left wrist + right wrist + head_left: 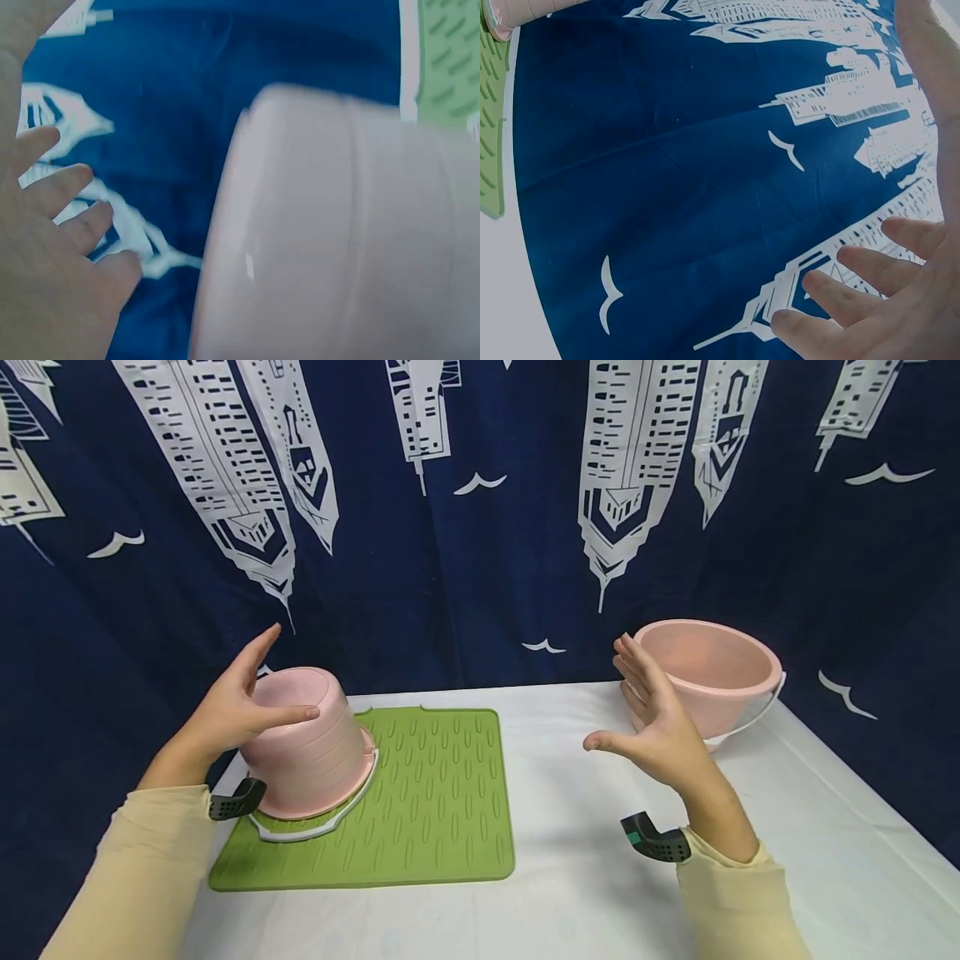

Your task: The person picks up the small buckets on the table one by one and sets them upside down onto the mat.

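Upside down on the green mat (435, 802) stands a pink bucket (307, 768), its white handle lying round the rim on the mat. My left hand (236, 710) is spread beside and above its upturned base; the left wrist view shows the fingers apart from the bucket (352, 232). A second pink bucket (723, 693) stands upright at the right, its white handle hanging down the side. My right hand (660, 722) is raised in front of that bucket's left side, thumb out and fingers extended, holding nothing. In the right wrist view the fingers (847, 296) are spread.
A white cloth (570, 893) covers the table. Behind it hangs a dark blue curtain (487, 568) printed with white buildings and birds. Black wrist bands (663, 845) sit at both cuffs. The mat lies left of centre, the upright bucket near the table's back right edge.
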{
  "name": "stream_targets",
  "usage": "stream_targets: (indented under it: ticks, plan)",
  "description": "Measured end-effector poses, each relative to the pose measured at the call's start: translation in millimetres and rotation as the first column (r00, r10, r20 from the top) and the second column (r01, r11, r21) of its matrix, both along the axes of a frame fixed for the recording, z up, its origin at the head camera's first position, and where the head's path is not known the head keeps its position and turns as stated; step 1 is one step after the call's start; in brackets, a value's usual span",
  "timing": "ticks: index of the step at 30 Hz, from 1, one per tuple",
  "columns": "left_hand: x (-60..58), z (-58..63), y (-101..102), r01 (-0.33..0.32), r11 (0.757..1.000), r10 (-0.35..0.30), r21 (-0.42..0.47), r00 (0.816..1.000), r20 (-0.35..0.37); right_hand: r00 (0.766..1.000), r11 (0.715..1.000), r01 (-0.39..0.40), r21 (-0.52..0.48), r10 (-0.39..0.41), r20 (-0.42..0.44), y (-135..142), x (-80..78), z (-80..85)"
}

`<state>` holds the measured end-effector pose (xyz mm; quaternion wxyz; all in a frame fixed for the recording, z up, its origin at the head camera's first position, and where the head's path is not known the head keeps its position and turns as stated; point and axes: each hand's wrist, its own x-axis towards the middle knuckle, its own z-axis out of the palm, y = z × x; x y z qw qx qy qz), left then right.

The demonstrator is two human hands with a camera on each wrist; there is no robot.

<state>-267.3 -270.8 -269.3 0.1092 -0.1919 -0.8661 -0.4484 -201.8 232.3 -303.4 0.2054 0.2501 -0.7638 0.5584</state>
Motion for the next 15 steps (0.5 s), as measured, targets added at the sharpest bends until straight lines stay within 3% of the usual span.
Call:
stream_targets:
  ticks: [8, 15]
  plan:
    - [8.4, 9.8, 58.1, 0.088, 0.996, -0.088, 0.002, 0.993, -0.078, 0.995, 0.995, 0.095, 0.038, -0.096, 0.016, 14.1, -3.1, -1.0]
    - [16.1, 6.3, 109.9, 0.225, 0.973, -0.216, 0.053, 0.966, -0.140, 0.983, 0.983, 0.178, 0.033, -0.179, 0.029, 26.0, -7.9, -5.9]
